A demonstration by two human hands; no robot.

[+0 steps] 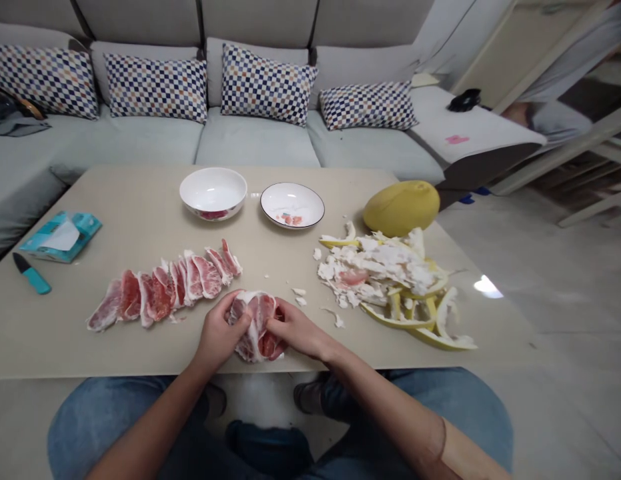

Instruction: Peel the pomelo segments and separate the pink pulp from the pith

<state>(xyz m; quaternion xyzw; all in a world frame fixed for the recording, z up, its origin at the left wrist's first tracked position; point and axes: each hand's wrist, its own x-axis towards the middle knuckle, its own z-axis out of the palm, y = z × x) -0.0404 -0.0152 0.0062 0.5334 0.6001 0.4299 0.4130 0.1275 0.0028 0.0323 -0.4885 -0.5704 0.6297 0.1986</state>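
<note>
Close to the table's near edge, both my hands grip a chunk of peeled pomelo [255, 325], red flesh showing between white membranes. My left hand [223, 330] is wrapped round its left side, thumb pressed on top. On the other side, my right hand [297, 328] holds it with the thumb pushed against the flesh; the fingers underneath are partly hidden. Left of the chunk, several pomelo segments [163, 290] lie in a slanting row. To the right is a heap of white pith [385, 263] with yellow rind pieces [430, 323].
A whole yellow pomelo [403, 208] sits behind the peel heap. Toward the back stand a white bowl [213, 190] and a shallow plate [292, 203] with small red bits. At left are a tissue pack [63, 237] and a teal-handled knife [33, 273]. Another person [560, 113] is at far right.
</note>
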